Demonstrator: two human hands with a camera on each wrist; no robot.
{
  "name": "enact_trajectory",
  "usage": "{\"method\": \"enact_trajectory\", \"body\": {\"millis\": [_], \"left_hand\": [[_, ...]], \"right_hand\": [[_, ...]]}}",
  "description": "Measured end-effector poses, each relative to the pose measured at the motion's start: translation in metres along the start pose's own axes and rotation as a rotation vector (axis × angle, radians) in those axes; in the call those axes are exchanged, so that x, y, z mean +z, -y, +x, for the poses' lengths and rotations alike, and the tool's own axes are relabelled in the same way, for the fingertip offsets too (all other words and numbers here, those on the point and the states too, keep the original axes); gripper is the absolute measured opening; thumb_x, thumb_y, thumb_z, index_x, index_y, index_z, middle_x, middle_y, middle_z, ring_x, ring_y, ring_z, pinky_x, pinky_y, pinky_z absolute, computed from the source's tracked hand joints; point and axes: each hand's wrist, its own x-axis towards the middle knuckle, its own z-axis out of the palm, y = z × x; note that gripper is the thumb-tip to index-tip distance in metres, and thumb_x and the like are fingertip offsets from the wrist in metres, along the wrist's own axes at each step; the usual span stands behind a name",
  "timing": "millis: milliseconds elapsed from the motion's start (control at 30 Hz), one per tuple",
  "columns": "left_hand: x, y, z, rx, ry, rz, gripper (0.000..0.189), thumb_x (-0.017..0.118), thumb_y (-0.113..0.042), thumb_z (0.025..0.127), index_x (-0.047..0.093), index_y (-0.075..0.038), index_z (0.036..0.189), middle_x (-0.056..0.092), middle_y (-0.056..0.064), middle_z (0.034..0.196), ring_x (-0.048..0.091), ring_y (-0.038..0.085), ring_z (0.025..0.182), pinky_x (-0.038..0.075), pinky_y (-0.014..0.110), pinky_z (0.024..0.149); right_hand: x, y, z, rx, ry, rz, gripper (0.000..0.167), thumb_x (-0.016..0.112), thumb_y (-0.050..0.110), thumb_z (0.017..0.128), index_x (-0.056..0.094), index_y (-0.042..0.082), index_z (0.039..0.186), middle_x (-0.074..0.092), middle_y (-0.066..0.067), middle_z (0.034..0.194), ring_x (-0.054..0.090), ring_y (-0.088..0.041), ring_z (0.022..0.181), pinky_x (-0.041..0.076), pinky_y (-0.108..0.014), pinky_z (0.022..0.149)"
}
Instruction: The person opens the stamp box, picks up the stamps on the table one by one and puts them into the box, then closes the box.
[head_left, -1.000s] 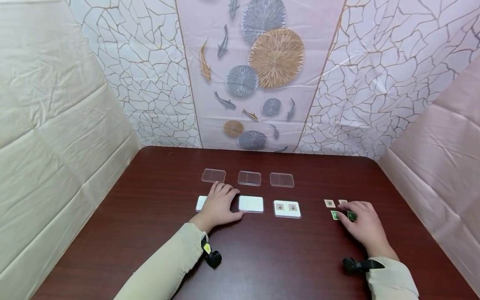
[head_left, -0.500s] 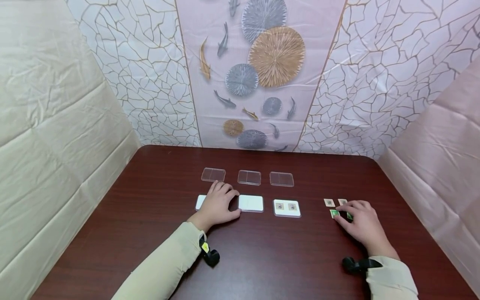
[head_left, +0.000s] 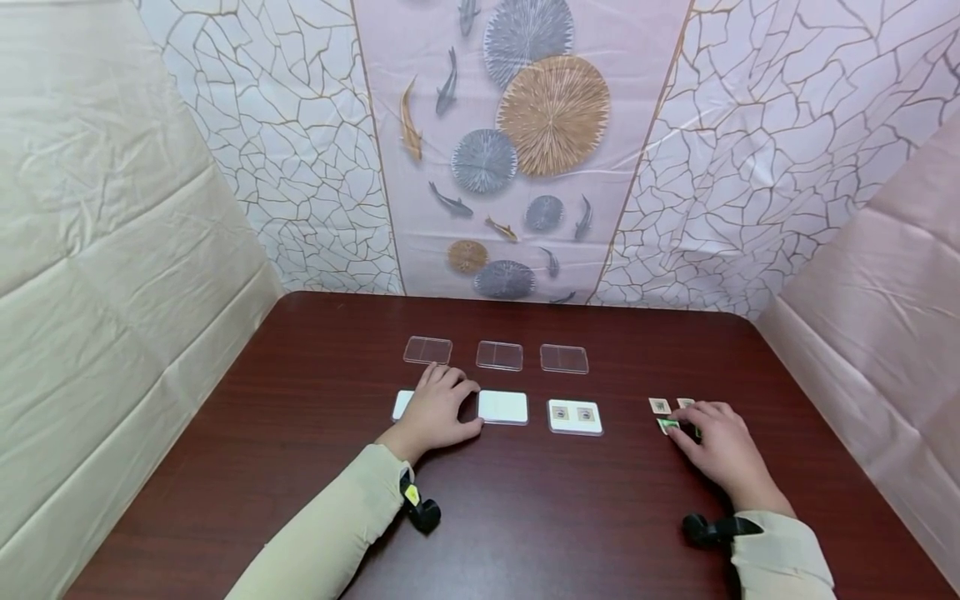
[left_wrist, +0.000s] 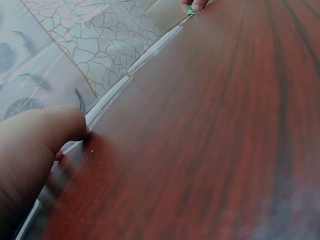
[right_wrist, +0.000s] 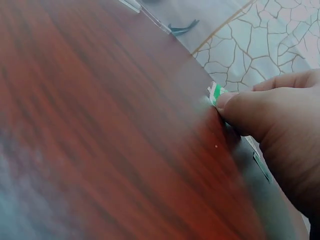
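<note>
My right hand pinches a small green stamp between thumb and index finger, its edge tilted up. Another green stamp lies mostly hidden under that hand. Just beyond are two beige stamps, one partly covered by the fingers. My left hand rests on the table, its thumb and index finger bracketing the left end of the middle flat case, which has a white lining. It covers most of another white-lined case. The third white-lined case, to the right, bears two beige stamps.
Behind the white cases lie three clear lids in a row: left, middle and right. The dark red wooden table ends at patterned cloth at the back, with pale cloth on both sides.
My right thumb and index finger have closed on the near-left green stamp, which has slid slightly left and tilted up. My left hand has stayed nearly still, its thumb drawn slightly back.
</note>
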Motion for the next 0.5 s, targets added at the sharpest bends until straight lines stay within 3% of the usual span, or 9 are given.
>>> {"method": "enact_trajectory", "body": {"millis": [267, 500], "left_hand": [[-0.0005, -0.0002, 0.0007, 0.003, 0.011, 0.007, 0.051, 0.065, -0.051, 0.082, 0.068, -0.02, 0.122, 0.058, 0.004, 0.121, 0.051, 0.026, 0.12, 0.022, 0.053, 0.119], [-0.0011, 0.0002, 0.0005, -0.005, 0.011, -0.009, 0.051, 0.066, -0.05, 0.082, 0.068, -0.019, 0.122, 0.058, 0.005, 0.121, 0.051, 0.027, 0.12, 0.021, 0.053, 0.119]], "right_hand": [[0.0019, 0.001, 0.0008, 0.011, -0.027, 0.074, 0.033, 0.08, 0.009, 0.081, 0.069, 0.006, 0.112, 0.066, -0.002, 0.082, 0.057, -0.039, 0.096, 0.039, -0.059, 0.086], [0.0039, 0.0056, 0.0022, 0.018, -0.049, 0.112, 0.034, 0.079, 0.005, 0.083, 0.07, 0.005, 0.115, 0.068, -0.005, 0.084, 0.057, -0.039, 0.097, 0.039, -0.059, 0.087]]}}
